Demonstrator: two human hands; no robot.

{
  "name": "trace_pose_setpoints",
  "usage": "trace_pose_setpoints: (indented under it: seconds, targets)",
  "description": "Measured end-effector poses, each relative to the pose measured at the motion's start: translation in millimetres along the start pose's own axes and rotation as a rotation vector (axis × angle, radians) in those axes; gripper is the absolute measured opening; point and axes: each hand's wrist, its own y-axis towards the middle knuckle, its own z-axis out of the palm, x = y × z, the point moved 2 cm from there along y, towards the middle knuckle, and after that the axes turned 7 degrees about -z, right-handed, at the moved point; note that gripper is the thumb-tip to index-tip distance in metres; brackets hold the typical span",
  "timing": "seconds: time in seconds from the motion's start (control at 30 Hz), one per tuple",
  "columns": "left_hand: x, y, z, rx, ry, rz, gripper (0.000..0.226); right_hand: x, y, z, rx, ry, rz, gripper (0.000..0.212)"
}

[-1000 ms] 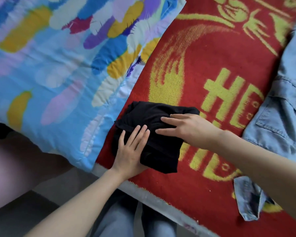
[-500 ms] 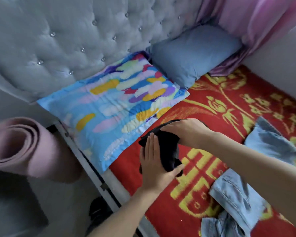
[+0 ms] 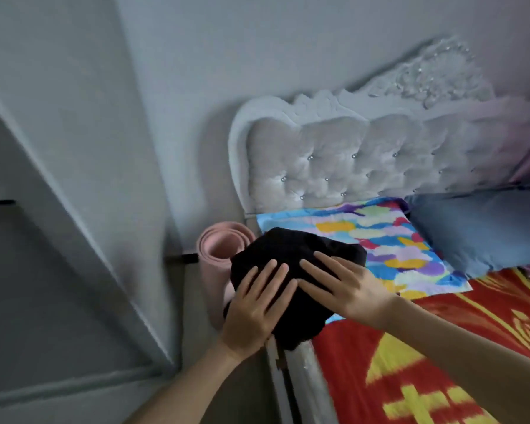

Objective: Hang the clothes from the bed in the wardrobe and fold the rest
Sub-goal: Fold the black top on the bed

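Observation:
A folded black garment (image 3: 291, 249) is held up off the bed, over its left edge beside the colourful pillow (image 3: 389, 231). My left hand (image 3: 254, 307) grips its near left part, fingers spread flat on top and the thumb out of sight. My right hand (image 3: 343, 286) holds the right part the same way, fingers pointing left across the cloth. The two hands nearly touch. The red and yellow blanket (image 3: 441, 347) covers the bed at lower right. No other clothes are in view.
A rolled pink mat (image 3: 224, 246) stands on the floor between the bed and the wall, just behind the garment. The tufted grey headboard (image 3: 349, 160) and a blue pillow (image 3: 484, 228) are at the back. A grey panel (image 3: 58, 240) fills the left side.
Both hands have lifted the folded black garment off the blanket and carried it left past the bed's edge. The view has swung up and left, so the denim clothes are out of sight.

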Motion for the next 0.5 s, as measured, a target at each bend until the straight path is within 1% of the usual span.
trace_pose_setpoints:
  seconds: [0.03, 0.13, 0.17, 0.2, 0.27, 0.33, 0.4, 0.43, 0.47, 0.5]
  targets:
    - [18.2, -15.9, -29.4, -0.018, 0.051, -0.056, 0.027, 14.4, 32.9, -2.5, -0.051, 0.002, -0.075, 0.043]
    - [60.2, -58.1, -104.3, -0.036, 0.156, -0.195, 0.029, 54.5, 114.3, -13.6, -0.200, 0.002, -0.226, 0.041]
    - [77.2, -80.4, -146.1, -0.045, 0.199, -0.252, 0.029, 79.8, 155.8, -20.2, -0.261, 0.019, -0.293, 0.040]
    - [82.6, -87.7, -161.3, -0.051, 0.205, -0.267, 0.029, 87.9, 170.5, -21.5, -0.284, 0.030, -0.319, 0.040]
    - [104.4, -121.5, -223.6, -0.068, 0.276, -0.342, 0.028, 126.7, 235.0, -36.4, -0.367, 0.085, -0.427, 0.042]
    - [122.0, -143.5, -275.0, -0.103, 0.321, -0.380, 0.027, 156.6, 284.7, -47.8, -0.438, 0.081, -0.500, 0.041]
    - [138.4, -168.7, -330.7, -0.108, 0.412, -0.420, 0.032, 189.8, 338.1, -63.3, -0.512, 0.081, -0.580, 0.037]
    - [142.5, -176.5, -346.8, -0.114, 0.449, -0.431, 0.036, 199.6, 353.9, -68.8, -0.522, 0.085, -0.601, 0.036]
    - [151.4, -188.9, -375.0, -0.135, 0.503, -0.448, 0.038, 215.7, 382.7, -75.8, -0.568, 0.085, -0.651, 0.035]
    - [156.4, -195.8, -393.4, -0.151, 0.551, -0.461, 0.035, 225.8, 401.7, -80.7, -0.579, 0.093, -0.687, 0.034]
